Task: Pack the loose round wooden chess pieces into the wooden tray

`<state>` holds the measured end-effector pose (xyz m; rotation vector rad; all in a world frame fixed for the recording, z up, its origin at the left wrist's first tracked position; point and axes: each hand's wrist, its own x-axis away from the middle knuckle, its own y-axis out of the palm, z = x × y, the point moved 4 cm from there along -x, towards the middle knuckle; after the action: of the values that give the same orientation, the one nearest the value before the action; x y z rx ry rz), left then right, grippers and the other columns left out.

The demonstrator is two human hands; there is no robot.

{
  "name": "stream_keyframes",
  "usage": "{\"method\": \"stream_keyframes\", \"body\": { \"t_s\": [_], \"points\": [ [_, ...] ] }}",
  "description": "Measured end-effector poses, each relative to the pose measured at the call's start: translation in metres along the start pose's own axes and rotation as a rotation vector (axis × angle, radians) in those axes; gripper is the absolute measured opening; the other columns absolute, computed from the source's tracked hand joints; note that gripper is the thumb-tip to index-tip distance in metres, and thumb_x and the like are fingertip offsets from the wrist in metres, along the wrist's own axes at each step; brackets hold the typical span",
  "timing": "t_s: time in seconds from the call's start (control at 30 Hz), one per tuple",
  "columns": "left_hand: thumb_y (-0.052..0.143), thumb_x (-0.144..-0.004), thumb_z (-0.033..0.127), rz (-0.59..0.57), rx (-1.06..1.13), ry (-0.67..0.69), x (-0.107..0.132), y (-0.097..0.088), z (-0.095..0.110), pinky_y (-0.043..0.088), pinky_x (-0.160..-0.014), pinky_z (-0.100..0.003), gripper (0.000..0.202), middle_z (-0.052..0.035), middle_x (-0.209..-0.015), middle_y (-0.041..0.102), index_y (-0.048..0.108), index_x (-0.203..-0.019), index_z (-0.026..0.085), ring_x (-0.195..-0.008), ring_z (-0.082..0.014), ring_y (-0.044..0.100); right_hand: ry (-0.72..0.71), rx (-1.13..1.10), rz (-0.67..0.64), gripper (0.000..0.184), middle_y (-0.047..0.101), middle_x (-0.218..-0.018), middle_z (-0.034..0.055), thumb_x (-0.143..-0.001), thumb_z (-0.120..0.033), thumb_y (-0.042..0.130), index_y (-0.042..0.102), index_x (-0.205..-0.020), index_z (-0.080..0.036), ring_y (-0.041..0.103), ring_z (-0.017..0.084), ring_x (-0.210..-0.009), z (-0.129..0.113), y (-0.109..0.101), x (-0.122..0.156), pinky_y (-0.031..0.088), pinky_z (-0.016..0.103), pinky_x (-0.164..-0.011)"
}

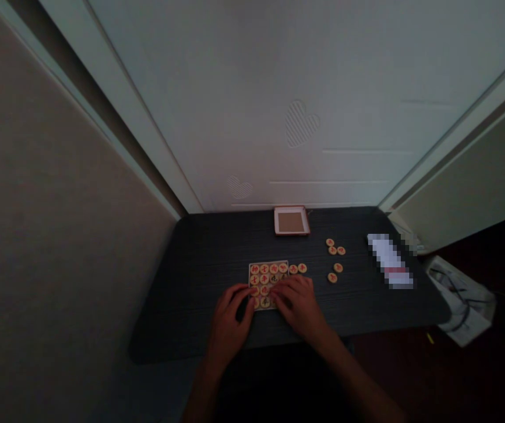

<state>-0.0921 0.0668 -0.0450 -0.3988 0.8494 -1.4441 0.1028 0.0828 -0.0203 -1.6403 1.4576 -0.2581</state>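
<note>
Discs (264, 269) with red or dark characters, set in rows in a shallow tray (268, 262) under two bare hands.
The tray lies near the middle of the counter (190, 276); the left hand (229, 311) bends its fingers over the left edge, the right hand (300, 302) covers part of the right side, and whether either grips a disc I cannot tell. Two loose discs (302, 268) sit just beside the tray's right edge, with three clustered discs (332, 250) and another pair (337, 268) farther right. Behind stands an open box (291, 232); a pale, pixelated object (388, 258) lies at far right.
</note>
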Motion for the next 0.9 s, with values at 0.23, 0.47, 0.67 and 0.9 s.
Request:
{"method": "stream_keyframes", "body": {
  "t_s": [0.23,0.47,0.67,0.9],
  "points": [
    [0.056,-0.097,0.031,0.018,0.034,-0.016,-0.001,-0.002,0.000,0.050,-0.103,-0.045,0.025,-0.0066,-0.124,0.062,0.068,-0.119,0.028,-0.115,-0.0253,0.063,0.029,0.062,0.090,0.013,0.075,-0.100,0.0040,-0.097,-0.027,0.061,0.072,-0.104,-0.026,0.063,0.024,-0.100,0.027,-0.029,0.004,0.043,0.042,-0.092],
    [0.057,-0.097,0.034,0.047,0.058,-0.047,-0.001,-0.004,-0.001,0.051,-0.102,-0.045,0.024,-0.0073,-0.123,0.063,0.069,-0.117,0.026,-0.114,-0.0255,0.063,0.178,0.269,0.214,0.025,0.074,-0.109,0.0098,-0.096,-0.040,0.058,0.073,-0.106,-0.023,0.063,0.030,-0.106,0.115,-0.090,0.000,0.045,0.046,-0.092],
    [0.057,-0.096,0.034,0.073,0.064,-0.053,-0.001,-0.006,-0.001,0.050,-0.103,-0.046,0.024,-0.0077,-0.122,0.062,0.068,-0.116,0.025,-0.114,-0.0257,0.062,0.293,0.244,0.159,0.033,0.075,-0.107,0.0104,-0.095,-0.046,0.056,0.074,-0.105,-0.021,0.067,0.029,-0.101,0.176,-0.116,0.001,0.049,0.045,-0.093],
    [0.057,-0.097,0.034,0.118,0.076,-0.055,-0.001,-0.009,0.002,0.050,-0.103,-0.048,0.024,-0.0085,-0.121,0.063,0.067,-0.116,0.025,-0.114,-0.0265,0.062,0.313,0.208,0.128,0.037,0.076,-0.107,0.0096,-0.091,-0.050,0.059,0.075,-0.107,-0.022,0.069,0.029,-0.100,0.190,-0.115,0.001,0.052,0.044,-0.092]
  ]
}}
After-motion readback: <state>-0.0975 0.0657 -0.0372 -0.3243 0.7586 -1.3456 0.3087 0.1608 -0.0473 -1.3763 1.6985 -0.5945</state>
